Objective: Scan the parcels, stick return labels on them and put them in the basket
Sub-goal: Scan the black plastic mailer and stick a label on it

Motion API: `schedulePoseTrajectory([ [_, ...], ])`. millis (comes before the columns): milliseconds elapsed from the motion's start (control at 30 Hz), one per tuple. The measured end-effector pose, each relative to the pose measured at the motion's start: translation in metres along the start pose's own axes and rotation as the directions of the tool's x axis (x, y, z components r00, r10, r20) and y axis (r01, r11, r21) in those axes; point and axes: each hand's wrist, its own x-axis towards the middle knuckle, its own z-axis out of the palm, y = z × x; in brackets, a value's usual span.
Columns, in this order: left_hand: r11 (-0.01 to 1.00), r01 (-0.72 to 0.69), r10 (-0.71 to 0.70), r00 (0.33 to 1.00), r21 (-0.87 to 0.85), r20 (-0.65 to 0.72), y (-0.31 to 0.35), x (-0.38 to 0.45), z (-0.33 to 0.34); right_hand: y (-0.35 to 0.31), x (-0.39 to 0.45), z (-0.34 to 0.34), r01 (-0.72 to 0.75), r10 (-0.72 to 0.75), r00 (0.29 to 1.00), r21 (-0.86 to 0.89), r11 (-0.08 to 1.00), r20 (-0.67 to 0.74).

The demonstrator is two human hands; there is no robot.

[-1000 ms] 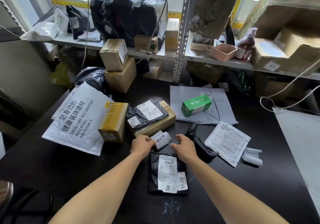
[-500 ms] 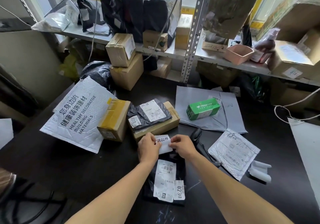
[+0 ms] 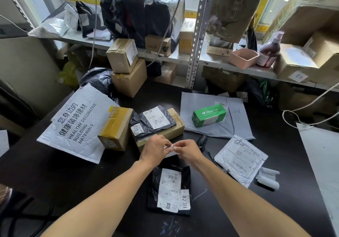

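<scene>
A black bag parcel (image 3: 169,191) with a white shipping label and a "0230" sticker lies on the dark table (image 3: 73,181) in front of me. Just above its far end, my left hand (image 3: 155,149) and my right hand (image 3: 189,150) are together, both pinching the white return label roll (image 3: 172,149), which is mostly hidden by the fingers. The black scanner (image 3: 201,141) lies right of my right hand, partly hidden. No basket is visible.
Beyond the hands lie a flat carton with a black bag marked "0132" (image 3: 152,121), a taped box (image 3: 116,128) and a large white mailer (image 3: 77,123). A green box (image 3: 209,114) on grey bags and a white mailer (image 3: 240,160) sit right. Shelves hold parcels behind.
Both hands took the label roll off the table and lifted it above the black parcel. The fingers have closed in on it, and the camera view shifted slightly.
</scene>
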Motion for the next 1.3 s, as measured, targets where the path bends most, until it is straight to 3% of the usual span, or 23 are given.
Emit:
schedulePoseTrajectory([
  [200,0.999,-0.035,0.035,0.999,0.035,-0.009,-0.004,-0.007,-0.004,0.004,-0.005,0.002,-0.01,0.006,0.997,0.047,0.999,0.073],
  [300,1.0,0.019,-0.019,1.0,-0.011,0.014,0.002,-0.008,-0.009,0.005,-0.007,0.004,0.024,-0.024,0.999,-0.007,1.0,0.028],
  [400,0.974,0.183,-0.176,0.982,-0.136,0.062,0.009,-0.006,-0.013,0.004,-0.006,0.004,0.069,-0.073,0.997,-0.08,0.994,-0.04],
  [533,0.819,0.407,-0.395,0.911,-0.403,0.119,0.01,0.002,-0.017,0.002,-0.006,0.005,0.084,-0.095,0.994,-0.191,0.978,-0.053],
  [633,0.831,0.387,-0.325,0.921,-0.4,0.215,0.007,0.003,-0.021,0.002,-0.009,0.005,0.054,-0.062,0.995,-0.112,0.992,-0.075],
  [700,0.866,0.338,-0.257,0.933,-0.369,0.252,0.008,0.002,-0.021,0.002,-0.01,0.005,0.088,-0.102,0.991,-0.16,0.983,-0.082],
  [1033,0.824,0.377,-0.275,0.919,-0.423,0.283,-0.004,0.004,-0.016,0.003,-0.01,0.007,0.141,-0.163,0.983,-0.22,0.965,-0.084],
  [1300,0.879,0.264,-0.164,0.949,-0.398,0.268,-0.004,0.002,-0.017,0.006,-0.011,0.007,0.178,-0.195,0.98,-0.244,0.953,-0.048],
])
